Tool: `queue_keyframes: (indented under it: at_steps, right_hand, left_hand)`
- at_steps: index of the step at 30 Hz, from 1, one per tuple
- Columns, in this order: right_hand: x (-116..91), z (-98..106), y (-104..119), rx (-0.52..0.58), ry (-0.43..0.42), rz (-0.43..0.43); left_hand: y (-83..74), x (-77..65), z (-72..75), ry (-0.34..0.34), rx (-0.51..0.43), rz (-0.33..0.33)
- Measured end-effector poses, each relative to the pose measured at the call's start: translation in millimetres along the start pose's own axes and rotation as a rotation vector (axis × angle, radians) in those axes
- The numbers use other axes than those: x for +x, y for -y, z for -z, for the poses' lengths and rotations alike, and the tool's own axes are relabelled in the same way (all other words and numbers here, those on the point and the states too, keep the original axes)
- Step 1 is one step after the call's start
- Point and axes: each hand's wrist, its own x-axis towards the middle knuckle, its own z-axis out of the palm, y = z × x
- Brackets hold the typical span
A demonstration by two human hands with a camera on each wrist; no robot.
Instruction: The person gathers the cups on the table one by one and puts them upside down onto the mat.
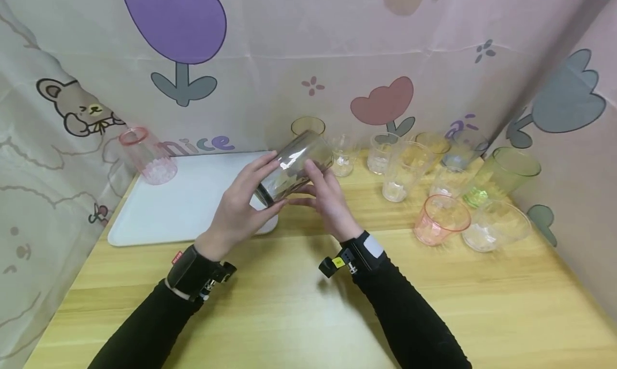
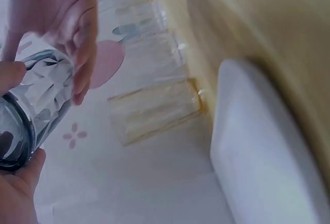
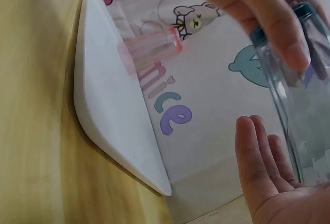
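A tall grey-tinted clear drinking glass (image 1: pixel 295 165) is held tilted in the air between my hands, its thick base toward the lower left. My left hand (image 1: pixel 236 211) grips it near the base, fingers along the upper side and thumb below. At the mouth end is my right hand (image 1: pixel 332 205), its thumb lying against the glass's side. Its other fingers (image 3: pixel 252 154) extend straight beneath the glass in the right wrist view. A white tray (image 1: pixel 193 213) lies below and left of the hands. On its far left corner stands a pink-tinted tall glass (image 1: pixel 151 157).
Several clear and tinted glasses stand at the right, among them a green one (image 1: pixel 506 173), a short orange-pink one (image 1: pixel 436 224) and a wide clear bowl-like glass (image 1: pixel 491 232). Behind my hands is an amber-rimmed glass (image 1: pixel 308 124). Patterned cloth (image 1: pixel 275 80) borders the wooden table (image 1: pixel 270 305).
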Motion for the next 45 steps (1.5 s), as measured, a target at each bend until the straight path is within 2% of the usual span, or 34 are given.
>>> queue_keyframes:
  at_steps: [6,9,12,16,21,26,30,37,40,45]
  right_hand:
    - [10.7,-3.5,0.7,-0.17,0.027,0.047]
    - [15.0,-5.1,-2.7,-0.313,0.003,0.058]
    - [20.0,-5.8,-10.0,-0.489,-0.017,0.055]
    - [26.8,-6.1,-24.2,-0.684,0.002,0.028]
    - [30.9,-10.7,-39.9,-0.752,0.055,-0.073]
    - [31.6,-17.3,-51.7,-0.866,0.095,-0.143]
    - [32.4,-21.4,-59.0,-0.977,0.112,-0.118]
    - [32.0,-24.9,-62.3,-1.025,0.112,-0.092]
    - [31.2,-26.0,-63.6,-1.041,0.119,-0.08]
    - [28.4,-29.5,-64.8,-1.063,0.128,-0.082]
  left_hand:
    - [5.8,9.7,22.6,-0.04,0.022,-0.003]
    - [11.1,14.4,36.3,-0.061,0.048,0.011]
    - [16.5,17.9,52.3,-0.055,0.1,0.031]
    - [25.4,19.2,74.0,-0.006,0.212,0.045]
    - [38.2,18.8,100.9,0.028,0.344,0.074]
    - [46.9,14.5,121.4,0.003,0.377,0.188]
    - [51.3,9.7,133.0,-0.059,0.356,0.298]
    - [59.4,-0.5,150.6,-0.163,0.265,0.527]
    - [64.5,-7.1,158.2,-0.19,0.309,0.596]
    - [72.2,-19.5,167.8,-0.194,0.385,0.697]
